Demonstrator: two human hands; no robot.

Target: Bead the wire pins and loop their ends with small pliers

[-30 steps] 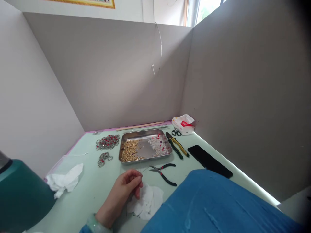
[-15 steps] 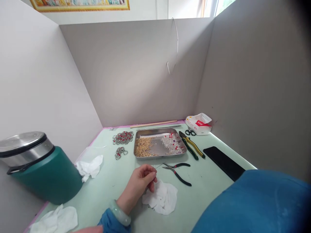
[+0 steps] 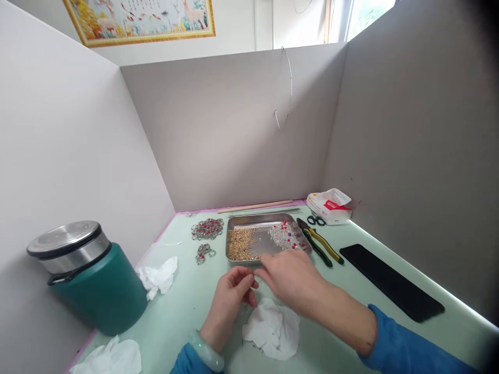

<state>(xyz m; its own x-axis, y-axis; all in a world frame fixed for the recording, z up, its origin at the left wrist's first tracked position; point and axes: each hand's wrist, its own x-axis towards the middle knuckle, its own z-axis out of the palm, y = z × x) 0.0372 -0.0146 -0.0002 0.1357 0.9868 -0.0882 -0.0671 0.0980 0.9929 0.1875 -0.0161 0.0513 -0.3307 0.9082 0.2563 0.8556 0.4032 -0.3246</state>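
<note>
Two hands come together: the left hand [image 3: 231,296] pinched narrow, the right hand [image 3: 294,275] blurred, its grip unclear (anything held is too small to tell). Just beyond sits a metal tray [image 3: 265,243] of gold beads [image 3: 239,244] and clear-and-red beads [image 3: 284,235]; white tissue [image 3: 273,330] lies nearer.

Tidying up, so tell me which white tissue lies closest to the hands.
The rightmost tissue, close by the left hand and right hand; the other two tissues lie off left, near the green flask.
</note>
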